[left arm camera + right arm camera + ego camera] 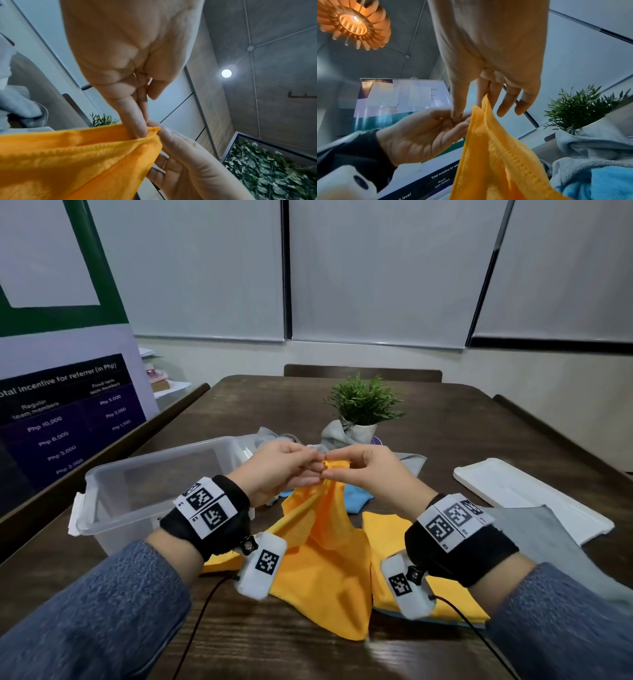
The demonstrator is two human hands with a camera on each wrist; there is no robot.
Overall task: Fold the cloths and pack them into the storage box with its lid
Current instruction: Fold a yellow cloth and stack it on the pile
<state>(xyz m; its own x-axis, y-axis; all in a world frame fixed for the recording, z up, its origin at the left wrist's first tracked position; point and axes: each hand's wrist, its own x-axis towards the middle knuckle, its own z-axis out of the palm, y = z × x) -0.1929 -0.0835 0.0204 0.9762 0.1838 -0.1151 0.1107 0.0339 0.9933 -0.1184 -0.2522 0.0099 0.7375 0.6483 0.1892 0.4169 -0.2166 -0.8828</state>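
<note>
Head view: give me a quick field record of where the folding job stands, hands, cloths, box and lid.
left hand: pinches the top corner of the orange cloth
right hand: pinches the same corner, fingertips meeting the left hand's
orange cloth: lifted, hanging down to the table, not folded flat
other cloths: second orange cloth flat under the right wrist; blue cloth behind; grey cloth at right
box: open, left of the hands, no cloth seen inside
lid: off, lying at right
plant: behind the hands
</note>
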